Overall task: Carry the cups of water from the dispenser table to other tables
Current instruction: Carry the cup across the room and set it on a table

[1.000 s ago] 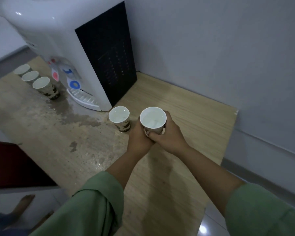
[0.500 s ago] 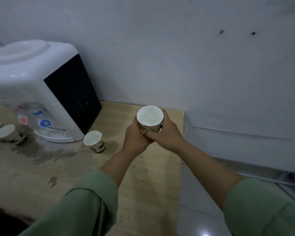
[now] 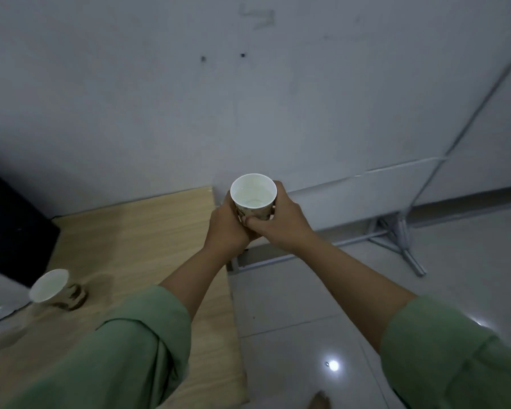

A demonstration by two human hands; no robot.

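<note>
Paper, white inside and printed with a dark pattern outside, makes up the cup (image 3: 253,193) that we hold in front of us with both hands, upright, its round mouth level and a shallow pool of water visible near the bottom. Our left hand (image 3: 227,224) wraps the near-left side of the wall and our right hand (image 3: 281,221) curls round the right side, thumb pressed across the lower front, so the two hands meet under and around the cup with its rim well above the fingers. The cup sits in the air past the far right corner of the wooden dispenser table (image 3: 148,231), roughly over the table's edge and the pale tiled floor (image 3: 292,305) beside it, close to the grey wall (image 3: 248,113). To carry it well, we judge that the grip should stay light, since thin paper walls buckle when squeezed and push water over the rim; keeping the mouth level and the elbows loose should absorb the steps. With the water this low, spilling looks unlikely, but the glossy tiles could be slippery, and a metal stand (image 3: 401,234) stands on the floor to the right, so the path deserves a glance. A second cup (image 3: 55,289) of the same kind stands on the table at lower left, beside the dark side panel of the dispenser (image 3: 9,225), on a damp-looking patch, and appears to await its own trip.
</note>
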